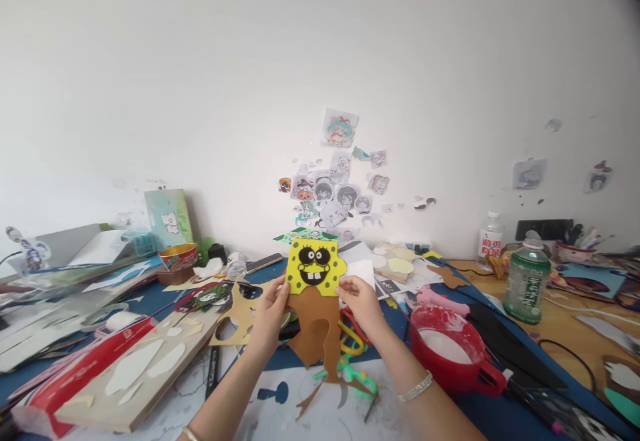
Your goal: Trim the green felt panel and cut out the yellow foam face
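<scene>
Between my two hands I hold up a yellow cartoon-face cutout (314, 266), square with green spots, big black-rimmed eyes and a toothy grin. My left hand (270, 307) pinches its lower left edge, and my right hand (361, 301) grips the lower right corner. Below the cutout is a brown sheet scrap (320, 324) with irregular cut edges; whether it touches the cutout I cannot tell. Scissors with yellow handles (354, 342) and a turquoise-green tool (364, 379) lie partly hidden behind the brown sheet and my right wrist. A white drawing sheet (280, 417) is under my forearms.
To the right stand a red cup (450, 361) with white contents and a green bottle (527, 281). At left, a board (150, 367) carries pale cut pieces beside a red package (95, 374). A tan cut-out sheet (240, 311) lies near my left hand. Drawings (340, 127) hang on the wall.
</scene>
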Demonstrator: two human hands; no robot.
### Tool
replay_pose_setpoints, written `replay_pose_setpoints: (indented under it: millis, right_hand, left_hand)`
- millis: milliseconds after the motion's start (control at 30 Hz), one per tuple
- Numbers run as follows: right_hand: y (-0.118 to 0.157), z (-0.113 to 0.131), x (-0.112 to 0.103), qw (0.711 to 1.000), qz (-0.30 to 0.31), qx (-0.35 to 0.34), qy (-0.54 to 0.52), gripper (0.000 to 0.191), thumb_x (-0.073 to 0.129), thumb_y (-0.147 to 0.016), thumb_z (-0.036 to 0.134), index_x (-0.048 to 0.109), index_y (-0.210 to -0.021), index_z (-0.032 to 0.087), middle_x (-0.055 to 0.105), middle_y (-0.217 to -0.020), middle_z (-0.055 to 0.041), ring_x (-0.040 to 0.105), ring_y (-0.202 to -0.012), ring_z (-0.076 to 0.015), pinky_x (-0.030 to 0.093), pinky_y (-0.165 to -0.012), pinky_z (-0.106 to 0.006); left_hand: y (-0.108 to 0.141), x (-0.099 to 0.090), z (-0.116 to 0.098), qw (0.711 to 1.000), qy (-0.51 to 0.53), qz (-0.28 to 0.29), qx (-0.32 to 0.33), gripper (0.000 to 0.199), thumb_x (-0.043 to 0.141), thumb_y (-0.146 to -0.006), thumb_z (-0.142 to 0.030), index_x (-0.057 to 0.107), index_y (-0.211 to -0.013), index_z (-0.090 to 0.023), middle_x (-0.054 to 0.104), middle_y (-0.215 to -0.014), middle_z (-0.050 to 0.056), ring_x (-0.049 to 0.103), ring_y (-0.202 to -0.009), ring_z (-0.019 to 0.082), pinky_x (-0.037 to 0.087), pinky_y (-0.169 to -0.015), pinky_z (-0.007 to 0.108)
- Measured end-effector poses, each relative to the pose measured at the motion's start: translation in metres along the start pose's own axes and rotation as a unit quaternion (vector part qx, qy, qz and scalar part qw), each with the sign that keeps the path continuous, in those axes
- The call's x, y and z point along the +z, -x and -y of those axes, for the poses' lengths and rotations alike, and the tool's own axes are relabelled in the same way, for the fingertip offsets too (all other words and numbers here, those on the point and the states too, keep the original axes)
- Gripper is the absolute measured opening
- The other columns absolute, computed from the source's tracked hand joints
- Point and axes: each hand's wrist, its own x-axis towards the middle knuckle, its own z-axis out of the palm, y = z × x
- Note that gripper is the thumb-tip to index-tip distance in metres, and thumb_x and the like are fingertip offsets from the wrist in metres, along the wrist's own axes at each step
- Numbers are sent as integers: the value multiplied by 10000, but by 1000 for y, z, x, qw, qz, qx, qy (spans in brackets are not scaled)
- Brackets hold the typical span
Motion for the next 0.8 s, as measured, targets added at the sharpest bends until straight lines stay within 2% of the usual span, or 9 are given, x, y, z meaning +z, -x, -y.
replay_pose_setpoints:
  millis: [100, 300, 400, 633, 800]
  right_hand:
    - [1, 2, 2, 1000, -13, -6, 8, 169, 662, -600, 287, 594, -712, 181, 643, -655, -26, 612, -647, -199, 479, -602, -303]
    - [4, 7, 2, 999, -47, -7, 22, 129, 626, -628, 289, 575, -686, 185, 647, -679, -42, 618, -683, -215, 478, -633, -318]
    - [3, 7, 1, 998, -50, 0, 24, 141, 631, -627, 310, 567, -670, 192, 635, -633, -27, 613, -642, -214, 470, -603, -313]
    - [3, 10, 1, 998, -55, 23, 14, 185, 647, -606, 342, 534, -651, 203, 606, -555, 7, 575, -519, -183, 447, -527, -295]
    - [4, 12, -1, 998, -51, 34, 2, 147, 647, -606, 307, 549, -637, 201, 613, -557, 6, 602, -560, -195, 464, -578, -309]
  left_hand:
    - [0, 1, 0, 1000, -5, 3, 1, 469, 660, -645, -500, 600, -976, -173, 643, -764, 20, 590, -644, 156, 472, -482, 210]
    - [1, 1, 1, 1000, -3, 16, 9, 448, 624, -673, -506, 606, -990, -190, 616, -949, 36, 573, -659, 145, 503, -506, 242]
    - [0, 0, 1, 1000, 0, 27, 10, 455, 632, -664, -504, 608, -999, -196, 634, -949, 33, 579, -638, 139, 504, -518, 244]
    - [2, 1, -3, 999, -3, 33, -2, 466, 651, -648, -503, 589, -981, -183, 663, -871, 47, 619, -761, 200, 508, -528, 244]
    - [4, 1, -7, 999, -12, 28, -11, 449, 651, -647, -512, 586, -945, -184, 680, -802, 49, 635, -732, 197, 488, -532, 227]
